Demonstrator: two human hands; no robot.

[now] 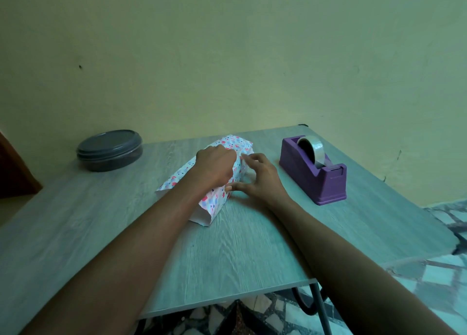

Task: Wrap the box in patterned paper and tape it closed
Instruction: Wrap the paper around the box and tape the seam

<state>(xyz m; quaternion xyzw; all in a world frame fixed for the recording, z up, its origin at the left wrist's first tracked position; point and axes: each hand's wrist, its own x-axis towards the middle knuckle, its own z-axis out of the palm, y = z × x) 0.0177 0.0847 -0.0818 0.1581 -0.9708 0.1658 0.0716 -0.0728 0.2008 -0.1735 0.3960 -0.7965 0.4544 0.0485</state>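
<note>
The box lies in the middle of the grey wooden table (101,221), covered by white patterned paper (214,203) with pink and blue spots. Its near end is an open paper sleeve. My left hand (214,168) lies on top of the wrapped box, knuckles up and fingers curled down onto the paper. My right hand (260,178) sits against the box's right side, fingers spread, with thumb and fingertips touching the paper. The box itself is hidden under the paper. A purple tape dispenser (316,173) with a clear tape roll (310,147) stands to the right.
A dark round lidded container (110,149) sits at the table's far left edge. A yellow wall stands right behind the table. The table's front edge and a black metal leg (321,307) are near my right forearm, above a patterned floor.
</note>
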